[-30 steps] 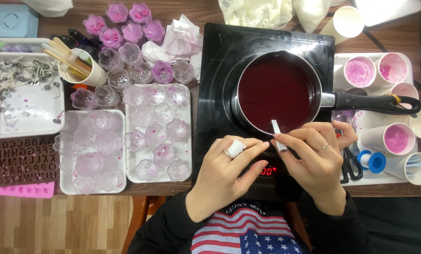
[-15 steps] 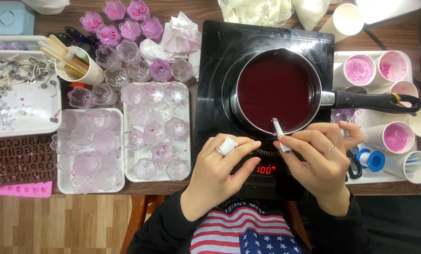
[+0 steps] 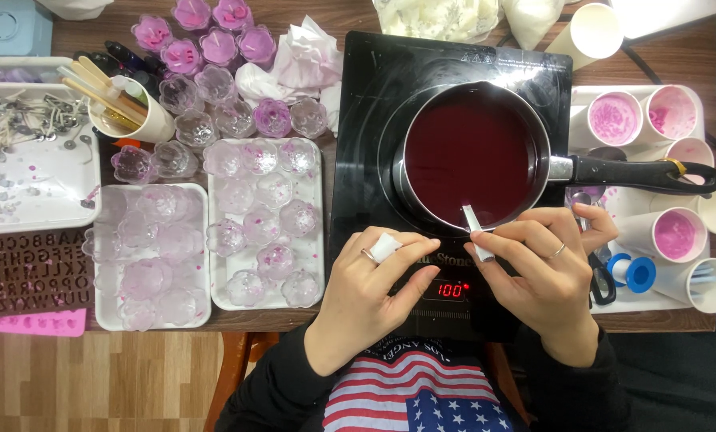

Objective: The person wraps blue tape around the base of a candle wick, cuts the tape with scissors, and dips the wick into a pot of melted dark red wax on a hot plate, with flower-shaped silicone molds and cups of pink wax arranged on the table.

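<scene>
Right hand (image 3: 546, 268) fingers pinch a white stick (image 3: 476, 232) just over the pot (image 3: 474, 156) of dark red liquid. Left hand (image 3: 374, 276) fingers grip a small white piece (image 3: 384, 246). A slip could mean scalded fingertips or a splash.

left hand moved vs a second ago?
Yes. The left hand has drifted down and slightly left, away from the saucepan, to lie over the cooktop front edge near its display.

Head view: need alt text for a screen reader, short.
Seen from above, a person's right hand holds a small white stick at the rim of a saucepan of dark red liquid on a black induction hob, while the left hand pinches a small white piece. Trays of clear flower-shaped cups lie to the left, paper cups with pink residue to the right.
</scene>
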